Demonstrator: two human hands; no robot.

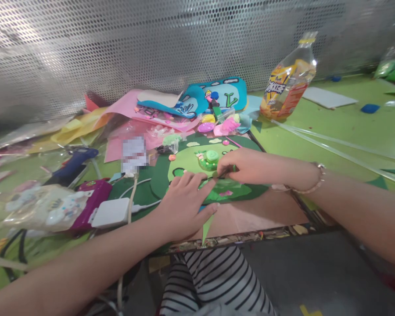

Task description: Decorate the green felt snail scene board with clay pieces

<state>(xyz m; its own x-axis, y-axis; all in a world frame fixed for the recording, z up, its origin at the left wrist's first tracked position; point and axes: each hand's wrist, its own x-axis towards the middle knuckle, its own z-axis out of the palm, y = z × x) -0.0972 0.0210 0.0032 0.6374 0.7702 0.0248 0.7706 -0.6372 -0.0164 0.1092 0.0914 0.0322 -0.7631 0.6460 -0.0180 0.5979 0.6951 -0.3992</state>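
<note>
A round dark-green felt board [161, 175] lies on the table in front of me, with a light-green patch and a small green clay snail [209, 159] on it. My left hand [184, 204] lies flat on the board's near edge, fingers spread and pressing it down. My right hand [240, 166] is pinched just right of the snail, fingertips closed on something thin and dark that I cannot make out. A bracelet [312, 180] sits on my right wrist.
Pink and blue felt sheets [191, 103] and clay lumps [217, 125] pile up behind the board. A tilted drink bottle [288, 85] stands at the back right. A white charger [111, 213], purple case [92, 199] and blue glue gun [77, 158] lie left. Perforated metal wall [184, 44] behind.
</note>
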